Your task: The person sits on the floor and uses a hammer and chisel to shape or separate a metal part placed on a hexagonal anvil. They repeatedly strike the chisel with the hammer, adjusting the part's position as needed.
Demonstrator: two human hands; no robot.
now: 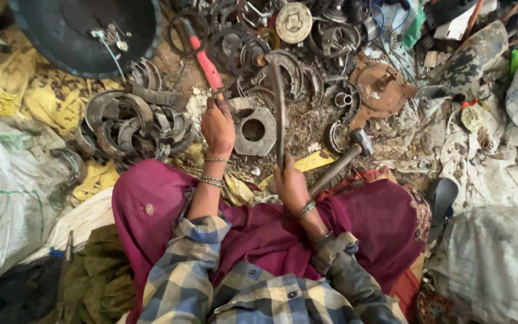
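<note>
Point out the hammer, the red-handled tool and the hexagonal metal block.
hammer [362, 141]: head view, on its metal head.
red-handled tool [209, 67]: head view, mid red handle.
hexagonal metal block [266, 142]: head view, on its flat right face beside the hole.

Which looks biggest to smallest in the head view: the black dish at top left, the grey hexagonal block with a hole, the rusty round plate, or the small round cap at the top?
1. Black dish, largest though partly cut off.
2. Rusty round plate.
3. Hexagonal block, close to the plate in size, so that order is unsure.
4. Round cap, smallest.

white sack [7, 192] left, yellow bag [25, 90]
</note>
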